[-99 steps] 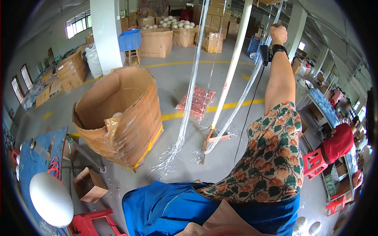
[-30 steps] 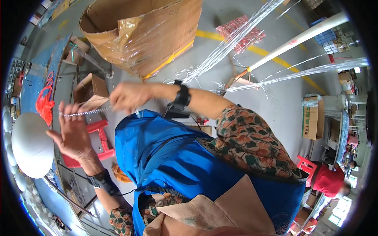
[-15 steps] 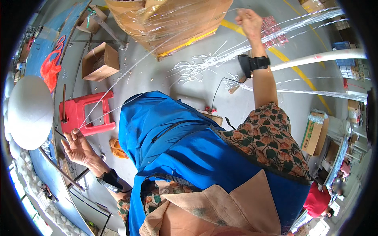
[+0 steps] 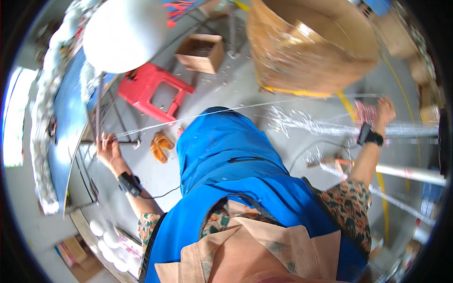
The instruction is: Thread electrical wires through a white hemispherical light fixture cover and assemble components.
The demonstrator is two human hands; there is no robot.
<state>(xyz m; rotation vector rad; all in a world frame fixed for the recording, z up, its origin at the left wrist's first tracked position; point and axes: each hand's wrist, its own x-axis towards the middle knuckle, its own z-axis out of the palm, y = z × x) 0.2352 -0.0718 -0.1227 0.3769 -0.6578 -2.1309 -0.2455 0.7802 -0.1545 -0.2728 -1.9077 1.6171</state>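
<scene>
A thin silvery-white cord (image 4: 188, 118) is stretched nearly straight across in front of my body, above my blue apron (image 4: 226, 155). My left hand (image 4: 108, 148) pinches its left end, near the edge of a blue-topped table. At the far right my raised right hand (image 4: 386, 111) closes around the other end, its fingers slightly blurred. Below and left of the right hand, a loose bundle of similar white cords (image 4: 311, 123) runs to the right, frayed ends spread. A black device is strapped to each wrist.
A large plastic-wrapped carton (image 4: 302, 70) stands ahead. To the left are a red stool (image 4: 139, 89), a small open box (image 4: 198, 63), orange shoes (image 4: 161, 147) and the blue table (image 4: 71, 108). A big white ball (image 4: 125, 35) hangs close; a white pole (image 4: 410, 174) lies right.
My view has turned left. My right hand has moved out and lower, while my left stays at the left side. The cord between them now runs straighter and more level.
</scene>
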